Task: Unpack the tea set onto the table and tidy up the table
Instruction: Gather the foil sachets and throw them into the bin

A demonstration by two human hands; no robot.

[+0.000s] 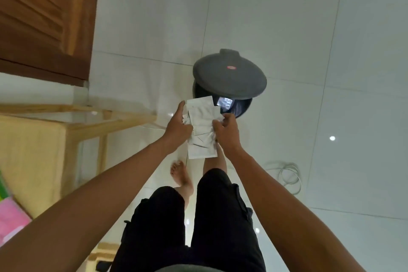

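A: So, where are the white paper wrappers (202,127) right now?

B: Between the two hands, out in front of the person at arm's length. It is a loose sheaf of several flat white sheets, fanned and overlapping, the lowest one hanging down past the wrists.

A: How is the left hand (177,126) set on them?

B: It is closed on the left edge of the sheaf, thumb up along the top-left corner, fingers curled in behind the sheets.

A: And the right hand (227,133)?

B: Gripping too, pinching the right side of the sheaf, fingertips folded over the front of the papers. The two hands are close together, with the papers filling the gap.

A: What lies beyond the papers?

B: A dark grey bin (239,107) on the pale tiled floor (331,51). Its round lid (229,75) is tilted up, so the mouth is open on the near side. The top edge of the sheaf overlaps that opening in the view, and something pale and shiny shows inside; I cannot tell what.

A: Anything to the sides?

B: A light wooden table (106,121) at the left, a brown louvred door (39,17) above it, and a coiled white cable (287,174) on the floor at the right. Below, bare feet and black shorts (198,227).
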